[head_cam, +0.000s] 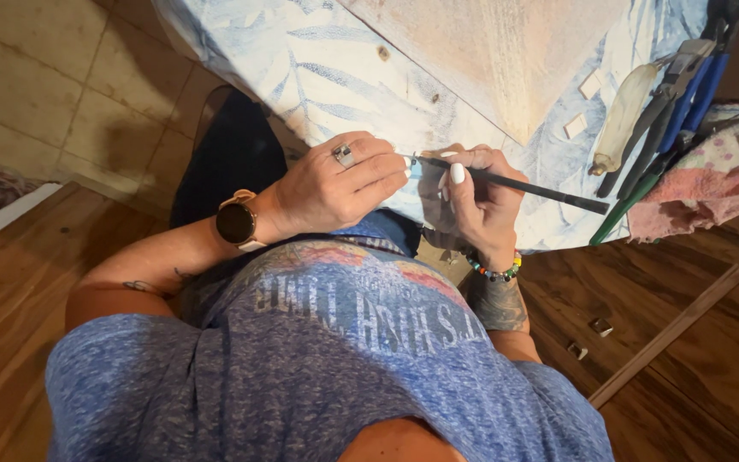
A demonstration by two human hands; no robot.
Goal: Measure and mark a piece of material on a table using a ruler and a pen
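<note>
Draped over the work table, a pale blue leaf-print cloth (pixel 318 77) is carrying a tan wooden board (pixel 506 60), and the person is sitting at its near edge. Their right hand (pixel 481 201) is pinching a thin black brush (pixel 515 184), its tip lying at the cloth's edge between both hands. Their left hand (pixel 339 184) is closing its fingers on that tip; whether anything small is inside, I cannot tell. With the tip hidden, a slip could be smearing the cloth. Long-handled blue and green pliers (pixel 660 128) are lying well apart.

Pliers (pixel 669 111), rag (pixel 712 171) + chips (pixel 576 126) crowd table's (pixel 318 77) right edge; left side by its near edge is open.
</note>
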